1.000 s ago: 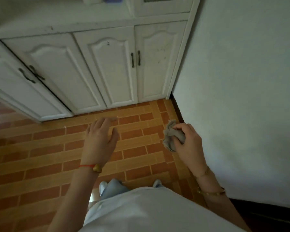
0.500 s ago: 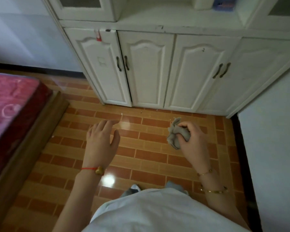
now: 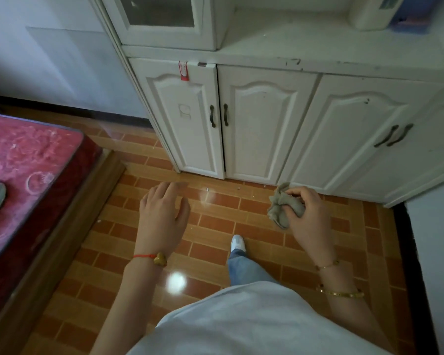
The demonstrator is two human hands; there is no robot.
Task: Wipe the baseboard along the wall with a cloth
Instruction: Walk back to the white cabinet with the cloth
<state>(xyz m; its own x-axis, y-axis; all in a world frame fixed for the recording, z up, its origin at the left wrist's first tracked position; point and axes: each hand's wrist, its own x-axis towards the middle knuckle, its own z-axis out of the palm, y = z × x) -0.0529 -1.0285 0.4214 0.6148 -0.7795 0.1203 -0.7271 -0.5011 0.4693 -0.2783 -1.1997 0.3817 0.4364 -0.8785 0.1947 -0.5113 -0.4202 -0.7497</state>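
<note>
Item logged from my remote seat: right hand [image 3: 309, 219], lower right of centre, its grip closed around a crumpled grey cloth [image 3: 283, 207], part of which spilled out to the left of the fingers; I saw two gold bangles on that wrist. Left hand [image 3: 162, 213], centre of frame, was held flat with fingers spread and loose, grip empty, a red cord with a gold charm at the wrist. Both hands hung above the brick-patterned floor [image 3: 215, 221]. A dark baseboard [image 3: 69, 108] ran along the pale wall at upper left, well apart from the cloth; another dark strip [image 3: 405, 242] followed the wall at right, nearer the cloth. White cabinet [image 3: 262, 124] filled the upper centre, doors shut. Red mattress [image 3: 28, 160] on a wooden frame occupied the left edge. One white shoe [image 3: 237, 242] pointed forward below centre.
</note>
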